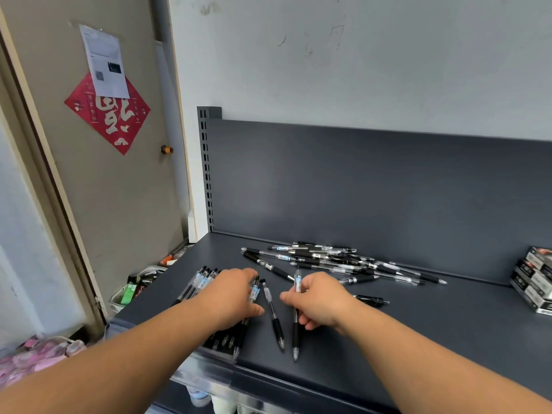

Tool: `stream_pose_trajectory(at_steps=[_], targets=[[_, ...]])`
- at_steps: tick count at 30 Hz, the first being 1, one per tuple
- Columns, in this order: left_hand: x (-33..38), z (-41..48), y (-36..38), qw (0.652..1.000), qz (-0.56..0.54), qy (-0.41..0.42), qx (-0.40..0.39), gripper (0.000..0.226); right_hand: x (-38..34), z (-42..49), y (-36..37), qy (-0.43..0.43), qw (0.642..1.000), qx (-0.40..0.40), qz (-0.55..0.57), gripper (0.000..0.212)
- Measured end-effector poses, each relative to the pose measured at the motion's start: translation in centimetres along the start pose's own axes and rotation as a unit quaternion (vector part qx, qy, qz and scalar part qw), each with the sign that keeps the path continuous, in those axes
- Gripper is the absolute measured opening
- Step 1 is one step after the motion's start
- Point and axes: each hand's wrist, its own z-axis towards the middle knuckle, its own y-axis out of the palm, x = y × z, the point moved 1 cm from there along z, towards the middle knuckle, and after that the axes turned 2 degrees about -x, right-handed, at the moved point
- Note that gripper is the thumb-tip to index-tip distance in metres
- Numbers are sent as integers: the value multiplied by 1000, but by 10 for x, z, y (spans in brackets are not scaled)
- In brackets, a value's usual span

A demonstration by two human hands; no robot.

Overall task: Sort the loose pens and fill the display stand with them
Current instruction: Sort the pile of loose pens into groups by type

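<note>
Fingers [309,322] of our right hand [321,300] pinched one pen [295,334], left hand [233,297] pressed the sorted row [198,283] by the shelf's [388,354] front edge; we needed tips flush.

Loose pens [334,261] on shelf [418,339], behind aligned row [206,282]; boxes [534,279] far right.
</note>
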Motion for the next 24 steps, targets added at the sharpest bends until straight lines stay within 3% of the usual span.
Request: stream_pose_trajectory(at_steps=[3, 5, 7, 14, 21, 24], targets=[[-3, 2, 4, 1000, -7, 9, 17, 70, 1, 2, -2, -22, 999, 36, -15, 28], [-2, 3, 8, 999, -6, 27, 33, 64, 4, 4, 2, -19, 999, 24, -9, 50], [-1, 4, 13, 998, -9, 53, 41, 55, 8, 4, 7, -9, 1000, -6, -20, 59], [-4, 6, 23, 991, 22, 134, 8, 45, 13, 0, 6, -2, 999, -46, 18, 54], [-14, 9, 12, 991, 37, 125, 12, 23, 1, -7, 25, -4, 989, -118, 83, 44], [-15, 11, 7, 990, 45, 130, 20, 29, -1, 0, 20, -36, 998, -55, -7, 33]])
